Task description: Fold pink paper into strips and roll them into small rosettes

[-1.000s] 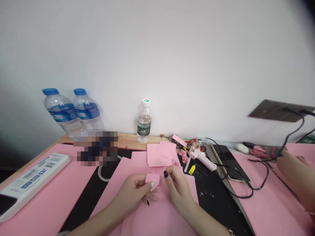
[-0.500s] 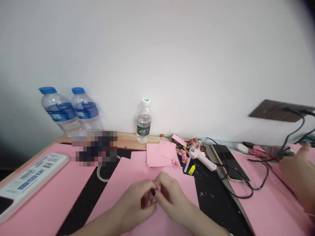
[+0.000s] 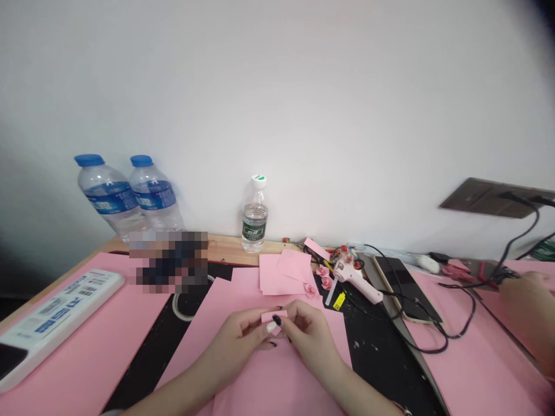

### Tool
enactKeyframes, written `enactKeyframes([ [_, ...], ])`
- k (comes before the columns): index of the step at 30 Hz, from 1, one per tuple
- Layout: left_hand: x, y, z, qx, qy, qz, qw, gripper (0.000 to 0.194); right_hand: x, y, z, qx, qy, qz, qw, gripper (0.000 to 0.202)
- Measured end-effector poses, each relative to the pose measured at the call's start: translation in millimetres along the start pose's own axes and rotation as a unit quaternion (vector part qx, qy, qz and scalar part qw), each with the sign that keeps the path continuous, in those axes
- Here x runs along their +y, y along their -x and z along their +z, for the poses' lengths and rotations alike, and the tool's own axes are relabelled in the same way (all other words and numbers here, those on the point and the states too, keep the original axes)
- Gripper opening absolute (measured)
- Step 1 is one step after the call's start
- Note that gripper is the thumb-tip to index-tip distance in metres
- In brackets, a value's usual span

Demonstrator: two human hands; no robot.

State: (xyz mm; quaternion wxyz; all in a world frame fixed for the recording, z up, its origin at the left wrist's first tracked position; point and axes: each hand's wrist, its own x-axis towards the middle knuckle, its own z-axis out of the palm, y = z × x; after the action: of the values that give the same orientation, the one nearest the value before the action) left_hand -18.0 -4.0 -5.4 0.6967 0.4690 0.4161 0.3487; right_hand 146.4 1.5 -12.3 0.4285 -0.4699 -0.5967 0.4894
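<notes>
Between my two hands is a small folded piece of pink paper (image 3: 274, 316), pinched at its edges. My left hand (image 3: 243, 338) grips its left side, thumb across the front. On the other side my right hand (image 3: 307, 329) has thumb and fingers closed on it, the dark-nailed thumb pressing its face. Both hands are over a large pink paper sheet (image 3: 255, 375). Just beyond them are pink paper squares (image 3: 281, 274) and several small pink paper roses (image 3: 325, 282).
A glue gun (image 3: 359, 283) with a black cord lies right of the roses, beside a phone (image 3: 403, 289). A water bottle (image 3: 255, 219) stands by the wall. At left are a white box (image 3: 65, 318) and a tape roll (image 3: 180, 312). Another person's hand (image 3: 529, 306) is at far right.
My hands have turned and spread the paper flatter, so its folded face now shows between my thumbs. The other person's hand at right has shifted lower.
</notes>
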Motion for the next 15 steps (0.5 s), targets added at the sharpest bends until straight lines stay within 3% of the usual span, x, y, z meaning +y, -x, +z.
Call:
enactKeyframes([
  [6,1.5,-0.6,0.8,0.022,0.022,-0.032,0.999,0.028,-3.3,-2.7,-0.8,0.062,0.007,-0.065,0.996,0.022],
  [11,-3.3,1.7,0.8,0.018,0.053,-0.05,0.997,0.033,-4.5,-0.9,-0.3,0.015,-0.024,-0.064,0.998,0.018],
  [15,-5.3,2.8,1.3,0.02,0.046,-0.042,0.998,0.041,-3.9,0.8,-1.9,0.012,-0.012,-0.087,0.996,0.019],
])
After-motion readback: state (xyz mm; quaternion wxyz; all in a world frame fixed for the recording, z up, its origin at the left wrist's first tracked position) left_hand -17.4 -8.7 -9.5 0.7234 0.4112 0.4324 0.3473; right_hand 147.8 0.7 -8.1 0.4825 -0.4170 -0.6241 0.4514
